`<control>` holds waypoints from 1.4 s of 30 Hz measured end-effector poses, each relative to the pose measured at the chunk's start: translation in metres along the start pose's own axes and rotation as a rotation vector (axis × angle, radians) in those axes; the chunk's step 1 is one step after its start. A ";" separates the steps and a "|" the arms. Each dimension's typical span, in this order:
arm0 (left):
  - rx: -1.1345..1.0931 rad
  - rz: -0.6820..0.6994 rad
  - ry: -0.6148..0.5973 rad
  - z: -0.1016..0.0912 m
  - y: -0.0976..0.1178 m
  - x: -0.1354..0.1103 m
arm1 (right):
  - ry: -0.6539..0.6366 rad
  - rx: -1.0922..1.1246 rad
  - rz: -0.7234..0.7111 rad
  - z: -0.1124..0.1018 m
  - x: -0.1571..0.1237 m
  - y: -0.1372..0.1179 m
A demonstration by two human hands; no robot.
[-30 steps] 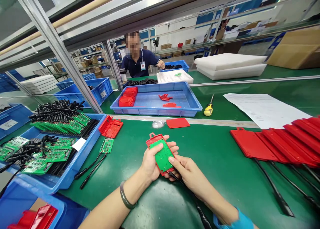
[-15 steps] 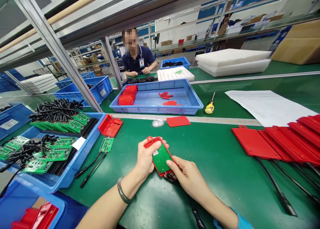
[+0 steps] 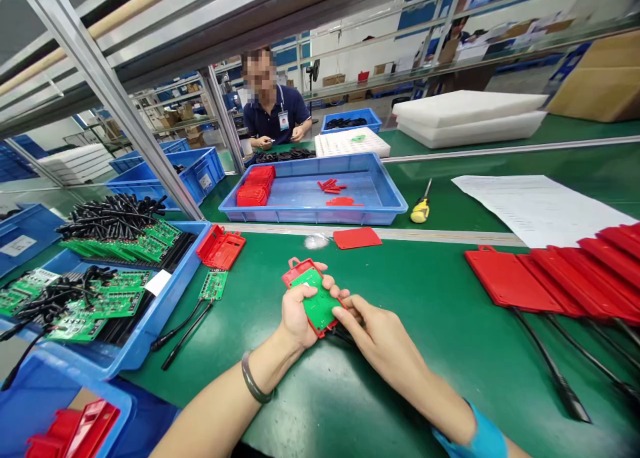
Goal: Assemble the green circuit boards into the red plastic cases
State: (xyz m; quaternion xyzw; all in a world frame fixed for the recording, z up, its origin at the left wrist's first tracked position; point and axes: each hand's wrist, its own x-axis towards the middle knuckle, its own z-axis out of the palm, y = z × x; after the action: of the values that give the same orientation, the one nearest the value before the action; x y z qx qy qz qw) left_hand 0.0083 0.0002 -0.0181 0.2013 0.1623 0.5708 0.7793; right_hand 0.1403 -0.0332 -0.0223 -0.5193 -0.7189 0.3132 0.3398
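Note:
My left hand [image 3: 296, 311] is wrapped round a red plastic case [image 3: 299, 269], tilted over the bench, its thumb lying on the green circuit board [image 3: 321, 305] inside. The board shows its flat green face and a small white label partly under the thumb. At the lower right edge of the case, my right hand [image 3: 373, 321] pinches the rim between thumb and fingers. Black cable runs from the case's lower end, mostly hidden under the right hand. To the left, an open red case [image 3: 221, 247] lies beside a small circuit board [image 3: 213, 285] with two black leads.
Left stands a blue bin [image 3: 165, 298] of cabled boards; below it, another bin [image 3: 125, 415] holds red parts. A blue tray [image 3: 300, 213], a red cover plate [image 3: 357, 238] and a yellow screwdriver [image 3: 421, 209] lie ahead. Red cabled cases [image 3: 510, 281] line the right. A co-worker [image 3: 277, 115] sits opposite.
My left thumb has slid from the top end of the case down onto the board's middle. My right hand has shifted slightly up along the case's edge.

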 end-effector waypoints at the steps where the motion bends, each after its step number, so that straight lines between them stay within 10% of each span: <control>1: -0.013 0.048 0.018 0.000 0.001 0.001 | 0.087 -0.150 -0.120 -0.001 -0.001 0.000; 5: -0.041 0.173 0.076 0.002 0.007 0.003 | 0.237 -0.581 -0.498 0.001 -0.004 -0.005; 11: 0.028 0.307 0.066 0.002 0.008 0.003 | 0.267 -0.713 -0.584 0.016 -0.006 -0.012; 18: 0.007 0.321 0.058 0.004 0.008 0.004 | 0.138 -0.207 -0.337 0.020 -0.016 -0.007; 34: -0.093 0.290 0.068 0.009 0.007 -0.001 | 0.064 -0.084 -0.205 0.022 -0.011 -0.010; 42: -0.101 0.321 0.058 0.016 0.011 -0.003 | -0.090 0.510 0.099 0.033 -0.007 -0.016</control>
State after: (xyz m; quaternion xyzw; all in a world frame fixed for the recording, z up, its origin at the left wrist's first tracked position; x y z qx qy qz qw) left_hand 0.0055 -0.0019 0.0013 0.1686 0.1213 0.7010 0.6822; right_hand 0.1067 -0.0473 -0.0296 -0.4367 -0.6051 0.5233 0.4115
